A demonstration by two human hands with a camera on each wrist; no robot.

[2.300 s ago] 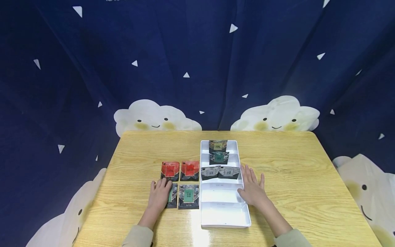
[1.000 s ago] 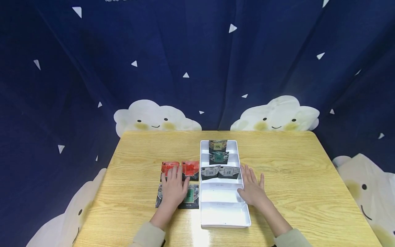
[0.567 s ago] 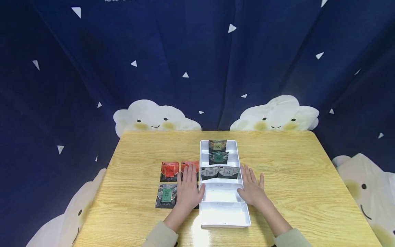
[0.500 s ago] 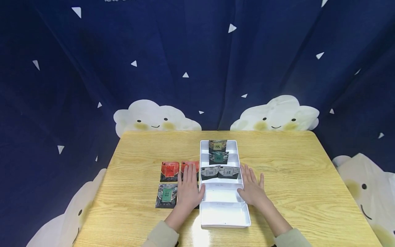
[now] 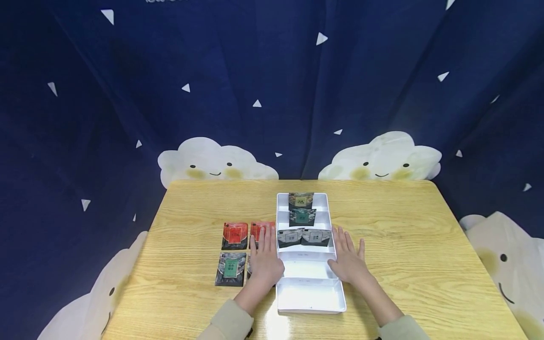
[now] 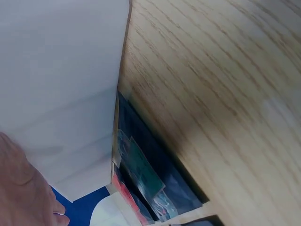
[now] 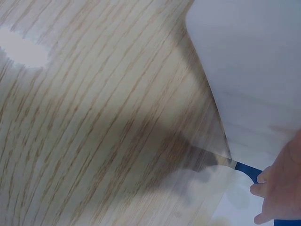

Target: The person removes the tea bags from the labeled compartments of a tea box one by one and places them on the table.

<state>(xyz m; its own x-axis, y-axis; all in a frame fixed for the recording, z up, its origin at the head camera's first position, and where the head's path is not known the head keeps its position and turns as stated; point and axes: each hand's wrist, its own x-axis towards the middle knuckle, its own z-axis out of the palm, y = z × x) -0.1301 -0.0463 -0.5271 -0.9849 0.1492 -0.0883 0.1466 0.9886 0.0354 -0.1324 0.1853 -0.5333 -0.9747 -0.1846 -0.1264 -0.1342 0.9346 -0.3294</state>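
Note:
A white divided tray (image 5: 311, 296) stands on the table between both hands. My left hand (image 5: 265, 265) lies along its left side, fingers straight, thumb side overlapping the rim. Under that hand, a red-and-black packet (image 5: 256, 227) and a green-labelled packet are partly hidden. Further left lie another red-and-black packet (image 5: 234, 236) and a green-labelled packet (image 5: 231, 269). At the tray's right side is my right hand (image 5: 350, 263), fingers extended and spread, thumb at the rim. Two grey packets (image 5: 316, 237) lean side by side in the middle compartment.
In the tray's far compartments stand a yellow-labelled packet (image 5: 301, 201) and a dark green packet (image 5: 302, 217). The wooden table (image 5: 403, 222) extends to both sides. A dark blue curtain (image 5: 238, 71) with white clouds hangs behind it.
My left hand has moved right from the left green-labelled packet to the tray's left side, uncovering the packets on the left. The right hand has stayed in place.

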